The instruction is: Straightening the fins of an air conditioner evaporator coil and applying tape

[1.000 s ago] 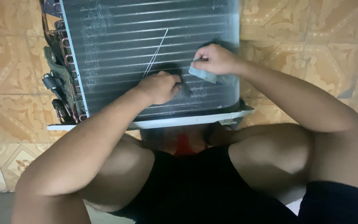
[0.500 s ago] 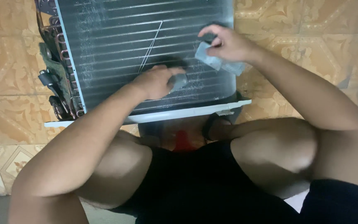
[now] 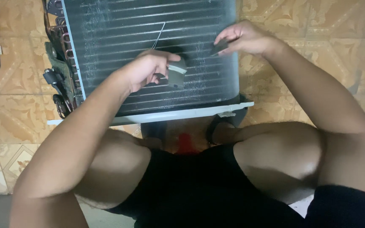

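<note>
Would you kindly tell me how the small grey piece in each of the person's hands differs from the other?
The curved light-grey piece in the left hand looks larger and paler than the thin dark-grey piece in the right hand. The left one sits low against the finned metal coil; the right one is pinched at the fingertips further up. Both hover over that coil.

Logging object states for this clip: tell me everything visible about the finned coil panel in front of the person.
The finned coil panel is a large dark grey rectangle of fine, close-set metal fins with pale horizontal lines across it. A light metal frame edges its left side and bottom. Copper-coloured tube bends and dark fittings cluster at its left end. It lies on the patterned tile floor. A thin pale wire runs slantwise over the fins. The left hand holds a small grey tool on its face; the right hand holds a dark piece near the right edge.
</note>
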